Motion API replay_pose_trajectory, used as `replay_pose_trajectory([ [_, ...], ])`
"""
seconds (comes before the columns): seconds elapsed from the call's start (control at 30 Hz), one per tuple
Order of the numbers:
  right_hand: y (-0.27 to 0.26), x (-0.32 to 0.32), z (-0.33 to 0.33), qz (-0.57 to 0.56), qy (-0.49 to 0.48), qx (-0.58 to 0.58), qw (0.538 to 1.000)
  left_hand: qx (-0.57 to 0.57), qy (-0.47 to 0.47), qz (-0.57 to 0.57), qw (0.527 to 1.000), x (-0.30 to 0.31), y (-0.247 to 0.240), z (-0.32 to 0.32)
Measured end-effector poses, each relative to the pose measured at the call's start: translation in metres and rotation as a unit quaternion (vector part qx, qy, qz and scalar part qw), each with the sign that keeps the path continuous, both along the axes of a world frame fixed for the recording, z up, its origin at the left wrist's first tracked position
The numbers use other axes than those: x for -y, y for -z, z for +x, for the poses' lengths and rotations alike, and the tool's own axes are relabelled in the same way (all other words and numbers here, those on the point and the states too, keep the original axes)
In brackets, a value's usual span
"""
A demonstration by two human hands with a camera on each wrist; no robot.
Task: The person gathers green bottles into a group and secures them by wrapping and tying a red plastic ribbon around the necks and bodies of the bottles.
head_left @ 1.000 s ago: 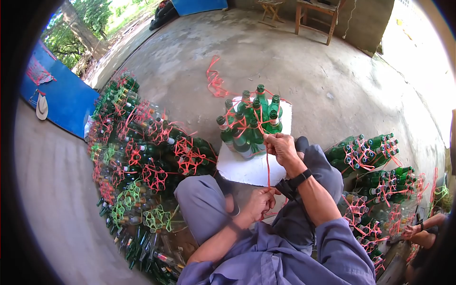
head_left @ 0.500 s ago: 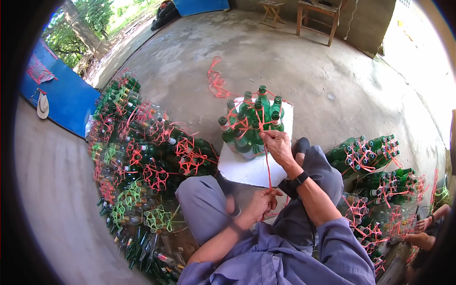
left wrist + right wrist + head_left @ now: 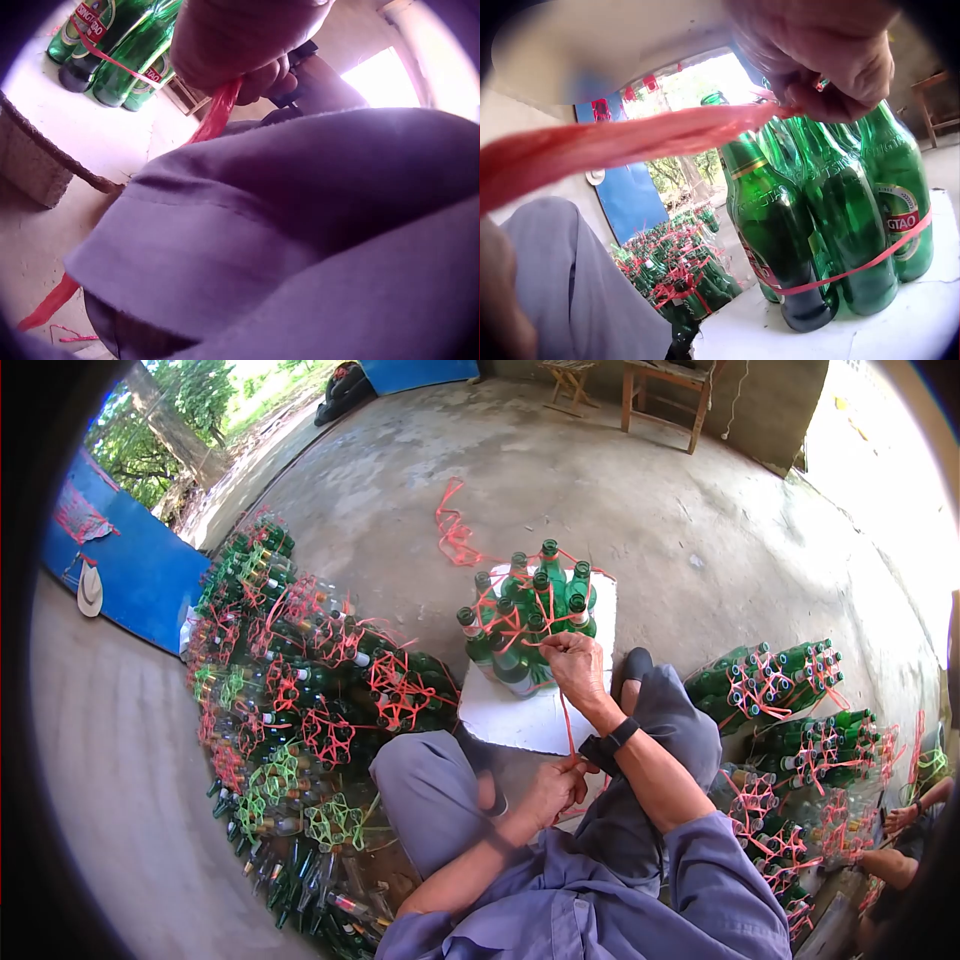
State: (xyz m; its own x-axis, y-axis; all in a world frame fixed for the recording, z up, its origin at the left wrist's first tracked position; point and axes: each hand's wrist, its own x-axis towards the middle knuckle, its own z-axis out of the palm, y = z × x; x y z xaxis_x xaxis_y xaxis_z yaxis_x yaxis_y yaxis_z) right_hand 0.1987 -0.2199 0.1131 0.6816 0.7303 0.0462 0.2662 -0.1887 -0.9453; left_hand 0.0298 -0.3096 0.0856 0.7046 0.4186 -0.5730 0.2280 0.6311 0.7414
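A cluster of green glass beer bottles (image 3: 512,662) stands upright on a white board (image 3: 500,722), with red plastic twine laced round the necks. My right hand (image 3: 582,672) pinches the twine close beside the nearest necks. Down by my lap, my left hand (image 3: 553,792) grips the lower part of the same twine (image 3: 567,722), which runs straight between both hands. In the right wrist view the twine (image 3: 630,141) looks like a flat, crinkled ribbon, and another red band circles the bottle bodies (image 3: 847,247). Cloth covers much of the left wrist view, below the twine (image 3: 215,116).
Many tied bottle bundles (image 3: 300,690) lie to the left; more bundles (image 3: 765,685) stand at the right. Loose red twine (image 3: 455,530) trails over the concrete floor behind the board. My bent legs (image 3: 430,780) flank the board. Another person's hand (image 3: 900,818) shows at the far right.
My right hand has shifted slightly left, and a short twine strand now stretches leftward from its fingertips across the nearest necks. My left hand stays low, holding the twine.
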Motion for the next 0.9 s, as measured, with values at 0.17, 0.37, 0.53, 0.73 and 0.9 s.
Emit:
replay_pose_trajectory([
  [0.17, 0.007, 0.005, -0.003, 0.024, 0.018, 0.204, 0.979, -0.003, 0.001, 0.007, 1.000, 0.002, -0.008, 0.002],
  [0.37, 0.008, 0.007, -0.004, 0.045, -0.009, 0.254, 0.966, 0.014, 0.003, 0.020, 1.000, 0.005, -0.006, 0.001],
  [0.53, 0.004, 0.012, -0.004, 0.029, -0.010, 0.263, 0.964, 0.051, 0.002, 0.012, 0.999, 0.005, -0.020, 0.000],
  [0.73, 0.002, 0.013, -0.004, 0.027, 0.006, 0.230, 0.973, -0.009, 0.020, 0.102, 0.995, 0.005, -0.042, 0.001],
  [0.9, 0.012, 0.005, -0.001, 0.009, 0.020, 0.187, 0.982, -0.014, 0.011, 0.066, 0.998, 0.005, -0.030, 0.000],
])
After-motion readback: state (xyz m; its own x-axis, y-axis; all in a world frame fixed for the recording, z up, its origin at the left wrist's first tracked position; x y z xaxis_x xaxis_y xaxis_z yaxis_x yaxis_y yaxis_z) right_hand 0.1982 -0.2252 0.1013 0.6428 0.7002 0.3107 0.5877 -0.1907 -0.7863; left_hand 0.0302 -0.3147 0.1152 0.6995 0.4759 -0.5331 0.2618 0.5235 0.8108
